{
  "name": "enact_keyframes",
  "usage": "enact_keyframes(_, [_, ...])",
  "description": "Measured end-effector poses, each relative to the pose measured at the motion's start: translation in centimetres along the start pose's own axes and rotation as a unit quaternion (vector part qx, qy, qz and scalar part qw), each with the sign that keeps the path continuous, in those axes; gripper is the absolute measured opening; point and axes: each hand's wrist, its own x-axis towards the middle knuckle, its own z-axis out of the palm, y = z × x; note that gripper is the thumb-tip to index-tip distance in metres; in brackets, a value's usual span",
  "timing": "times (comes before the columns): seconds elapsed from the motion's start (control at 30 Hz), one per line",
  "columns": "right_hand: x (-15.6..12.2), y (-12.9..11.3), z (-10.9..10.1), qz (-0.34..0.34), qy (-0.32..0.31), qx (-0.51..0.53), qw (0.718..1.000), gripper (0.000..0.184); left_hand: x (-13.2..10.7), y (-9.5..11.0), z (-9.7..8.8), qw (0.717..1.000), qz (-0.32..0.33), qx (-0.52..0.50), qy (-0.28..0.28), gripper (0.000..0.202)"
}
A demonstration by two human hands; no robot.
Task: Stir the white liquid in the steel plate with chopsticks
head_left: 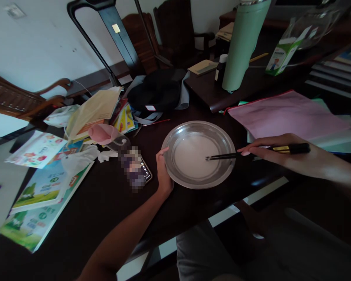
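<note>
A round metal bowl [228, 171] stands on the dark table with a milky white liquid [190, 156] inside. My left hand [164, 173] grips the bowl's left rim, fingers closed around its side. In my right hand [269, 150] is a pair of black chopsticks [225, 156] with gold bands near the thick ends. Their tips dip into the liquid right of the bowl's middle. A phone [136, 169] with its screen lit lies just left of my left hand.
Left of the phone lie tissues [80, 158], a pink cup-like item [101, 134] and picture books [43, 207]. A black bag [158, 89] sits behind the bowl. Further right are a pink zip folder [292, 115], a tall green flask [244, 47] and a small dark bottle [220, 70].
</note>
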Motion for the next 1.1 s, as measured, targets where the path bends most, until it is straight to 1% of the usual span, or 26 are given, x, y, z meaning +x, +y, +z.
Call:
enact_keyframes(0.1, [-0.2,-0.5,0.7,0.004,-0.034,0.041,0.999,0.040,0.0,0.1,-0.1,1.000,0.010,0.011,-0.003,0.057])
enact_keyframes(0.17, [0.2,-0.9,1.8,-0.002,-0.054,0.066,0.996,0.036,0.0,0.2,-0.2,1.000,0.018,0.023,-0.009,0.056])
enact_keyframes(0.27, [1.3,-1.2,3.9,-0.024,-0.067,0.088,0.994,0.031,0.0,0.3,-0.2,0.999,0.029,0.025,-0.012,0.055])
enact_keyframes(0.37, [2.5,-0.9,5.7,-0.053,-0.058,0.098,0.992,0.030,-0.1,0.3,0.0,0.999,0.032,0.013,-0.007,0.056])
enact_keyframes(0.47, [3.6,-0.4,6.4,-0.073,-0.033,0.096,0.992,0.029,-0.2,0.2,0.1,0.999,0.031,0.001,-0.008,0.057])
enact_keyframes(0.53, [3.9,-0.2,6.0,-0.075,-0.014,0.086,0.993,0.029,-0.2,0.2,0.0,1.000,0.026,-0.002,-0.010,0.058])
enact_keyframes(0.63, [3.8,-0.3,4.4,-0.059,0.006,0.057,0.997,0.032,-0.1,0.1,-0.1,1.000,0.014,0.007,-0.012,0.058])
enact_keyframes(0.8, [2.0,-0.2,1.0,0.011,0.016,0.009,1.000,0.037,0.1,-0.2,-0.2,1.000,0.005,0.008,-0.006,0.053])
enact_keyframes(0.9, [0.8,0.1,-0.3,0.026,0.005,0.001,1.000,0.038,0.1,-0.3,-0.1,1.000,0.003,0.001,-0.003,0.053])
enact_keyframes(1.0, [0.1,0.0,-0.4,0.034,-0.014,0.006,0.999,0.041,0.1,-0.4,-0.1,1.000,0.003,-0.003,-0.003,0.053])
enact_keyframes(1.1, [0.0,-0.5,0.8,0.018,-0.048,0.038,0.998,0.043,0.1,-0.5,-0.2,1.000,0.011,0.002,-0.004,0.055])
